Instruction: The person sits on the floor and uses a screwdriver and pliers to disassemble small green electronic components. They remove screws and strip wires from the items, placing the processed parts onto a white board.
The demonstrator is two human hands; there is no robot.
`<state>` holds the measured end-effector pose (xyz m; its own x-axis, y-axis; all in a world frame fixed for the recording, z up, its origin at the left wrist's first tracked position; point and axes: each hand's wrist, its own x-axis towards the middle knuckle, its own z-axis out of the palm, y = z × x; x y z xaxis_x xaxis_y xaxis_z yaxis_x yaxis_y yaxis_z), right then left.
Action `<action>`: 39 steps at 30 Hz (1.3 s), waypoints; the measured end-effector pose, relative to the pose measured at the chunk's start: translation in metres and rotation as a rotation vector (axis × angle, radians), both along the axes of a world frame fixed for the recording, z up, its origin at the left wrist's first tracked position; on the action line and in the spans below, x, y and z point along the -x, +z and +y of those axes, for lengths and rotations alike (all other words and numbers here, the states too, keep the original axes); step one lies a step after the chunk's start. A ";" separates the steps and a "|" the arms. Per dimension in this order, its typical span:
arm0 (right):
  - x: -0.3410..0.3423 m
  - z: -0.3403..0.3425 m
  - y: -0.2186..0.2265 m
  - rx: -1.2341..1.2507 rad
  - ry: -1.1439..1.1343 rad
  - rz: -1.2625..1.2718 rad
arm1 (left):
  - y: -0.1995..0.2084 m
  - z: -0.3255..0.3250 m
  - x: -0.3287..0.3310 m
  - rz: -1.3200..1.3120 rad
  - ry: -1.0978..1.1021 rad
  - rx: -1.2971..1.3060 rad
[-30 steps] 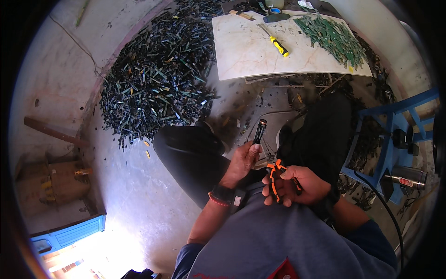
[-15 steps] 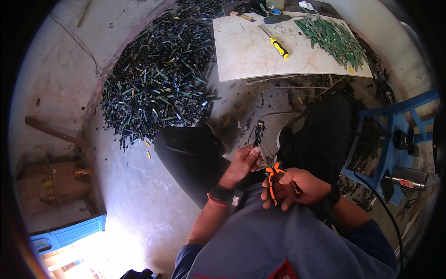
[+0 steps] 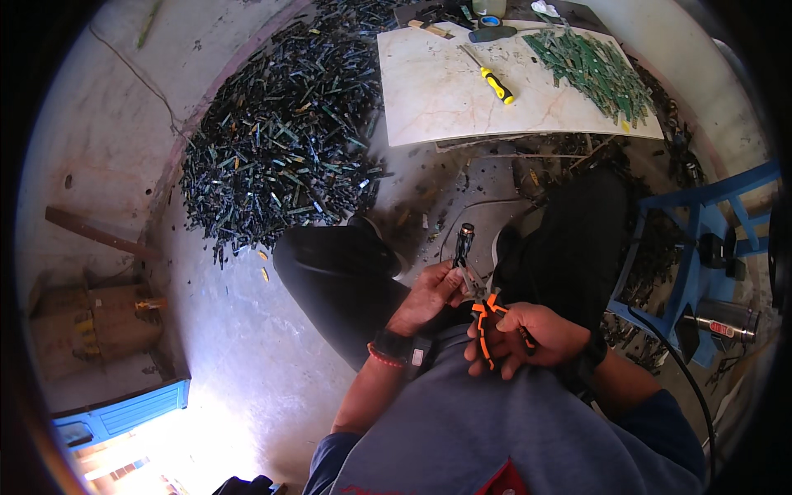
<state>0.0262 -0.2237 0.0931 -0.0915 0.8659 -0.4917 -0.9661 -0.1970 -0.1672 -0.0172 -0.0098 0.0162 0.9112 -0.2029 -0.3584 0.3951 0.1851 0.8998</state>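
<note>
Holds with the left hand (image 3: pixel 433 290), thumb and fingers bent nearly closed, the lower part of a small black rod-like piece (image 3: pixel 464 241), with its shiny end pointing away from the body. Holds with the right hand (image 3: pixel 546 332), fingers only half bent, the pliers (image 3: pixel 484 332) with orange and black handles; keeps these handles spread wide, with the thumb near the upper part. Points the metal head of the pliers toward the left fingertips, just beside the near end of the piece. Cannot tell, at such small size, whether the jaws touch the piece.

Appears to be at the step of applying the pliers to the piece, with the squeeze not yet made. Would probably call next for fitting the near end between the jaws, then closing the right hand while steadying with the left.

Beyond the knees, on the white counter (image 3: pixel 433 103): a yellow-black screwdriver (image 3: pixel 497 86), a dark-handled tool (image 3: pixel 492 34) and a pile of green strips (image 3: pixel 590 73). On the floor, to the left of the counter, a large heap of dark strips (image 3: pixel 276 148). Far to the right, a blue chair (image 3: pixel 701 198) and a metal cup (image 3: pixel 734 319); far to the left, a cardboard box (image 3: pixel 124 322).
</note>
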 end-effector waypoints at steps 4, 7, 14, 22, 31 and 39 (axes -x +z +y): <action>-0.001 0.000 0.000 0.022 0.004 0.037 | -0.008 0.001 0.000 -0.018 -0.004 -0.032; -0.002 0.001 0.000 0.039 -0.013 0.068 | -0.008 -0.001 -0.001 -0.046 0.012 -0.077; -0.001 0.009 0.001 0.028 -0.070 0.165 | -0.021 0.001 -0.001 -0.092 0.027 -0.148; 0.005 0.015 -0.004 0.057 -0.209 0.257 | -0.029 -0.001 0.001 0.011 0.032 -0.123; 0.006 0.015 -0.001 0.084 -0.242 0.263 | -0.021 -0.003 -0.002 0.034 0.029 -0.139; 0.005 0.009 -0.004 0.105 -0.272 0.124 | -0.012 -0.008 -0.003 0.025 0.054 -0.176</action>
